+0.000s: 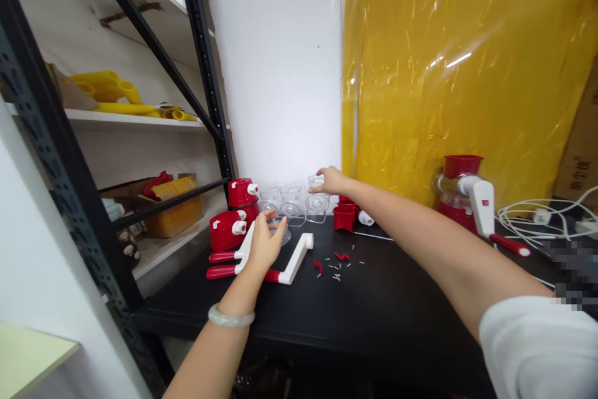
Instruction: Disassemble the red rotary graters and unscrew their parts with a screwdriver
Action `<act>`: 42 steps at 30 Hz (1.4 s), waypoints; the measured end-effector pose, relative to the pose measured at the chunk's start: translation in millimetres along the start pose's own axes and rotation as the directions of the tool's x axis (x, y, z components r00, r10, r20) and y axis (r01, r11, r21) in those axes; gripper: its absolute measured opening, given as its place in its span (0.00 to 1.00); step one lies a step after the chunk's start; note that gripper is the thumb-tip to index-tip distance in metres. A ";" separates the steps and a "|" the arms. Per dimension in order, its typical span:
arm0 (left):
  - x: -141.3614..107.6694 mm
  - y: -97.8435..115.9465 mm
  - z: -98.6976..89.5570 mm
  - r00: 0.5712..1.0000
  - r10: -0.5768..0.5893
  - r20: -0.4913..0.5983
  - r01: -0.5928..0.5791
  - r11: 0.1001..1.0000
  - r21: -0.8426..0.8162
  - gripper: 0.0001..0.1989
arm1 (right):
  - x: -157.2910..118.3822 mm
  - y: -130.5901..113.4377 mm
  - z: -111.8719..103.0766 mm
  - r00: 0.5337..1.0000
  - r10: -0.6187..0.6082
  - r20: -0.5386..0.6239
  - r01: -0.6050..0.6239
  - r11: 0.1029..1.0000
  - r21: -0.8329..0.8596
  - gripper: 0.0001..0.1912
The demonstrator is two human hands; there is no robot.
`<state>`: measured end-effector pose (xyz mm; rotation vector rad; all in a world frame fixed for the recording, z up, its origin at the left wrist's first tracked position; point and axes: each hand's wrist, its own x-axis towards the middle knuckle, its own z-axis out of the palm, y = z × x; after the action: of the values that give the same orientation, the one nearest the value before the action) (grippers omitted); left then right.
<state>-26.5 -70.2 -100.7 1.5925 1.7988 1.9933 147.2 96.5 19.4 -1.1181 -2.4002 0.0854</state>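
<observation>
My right hand (331, 181) reaches to the back of the black table, its fingers pinched on a clear plastic cup (314, 182) above another clear piece (316, 204). Nearer to me, my left hand (267, 242) curves its fingers around a clear plastic part (285, 237), which they partly hide. Several more clear cups (290, 193) are grouped behind it. Beneath and beside the left hand lie white crank handles (298, 259) with red grips. Red housings (227, 230) with white spouts stand to its left. A smaller red part (344, 217) sits below my right wrist.
Small metal pins (336, 276) and red clips (342, 256) lie scattered mid-table. At the right stands an assembled red-and-white crank machine (460, 200) beside tangled white cables (527, 218). A black-framed shelf (205, 56) borders the left; yellow sheeting (467, 75) covers the back right.
</observation>
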 end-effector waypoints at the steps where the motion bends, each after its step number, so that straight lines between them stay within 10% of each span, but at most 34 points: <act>1: 0.0 -0.4 0.0 1.000 -0.004 -0.007 0.004 1.000 0.006 0.21 | 1.5 -0.6 6.6 1.000 0.002 0.011 -0.002 1.000 -0.003 0.48; 11: -0.1 -1.9 -1.3 1.000 0.012 -0.008 -0.011 0.996 0.088 0.19 | 14.2 -4.9 48.5 0.997 0.057 0.061 -0.054 0.997 -0.059 0.48; 28: -2.4 2.6 -2.9 0.993 0.032 0.115 -0.053 0.981 0.189 0.17 | 10.1 -10.2 57.7 0.996 0.078 0.042 -0.074 0.994 -0.083 0.44; 42: -10.6 10.2 -1.1 0.910 -0.068 0.408 -0.118 0.902 0.414 0.25 | -41.6 3.0 5.8 1.000 0.018 0.017 -0.015 0.986 -0.168 0.38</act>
<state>-16.3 -80.8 -99.7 1.9676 2.1238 1.1645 169.5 68.8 -3.2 -1.2168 -2.4522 -0.1040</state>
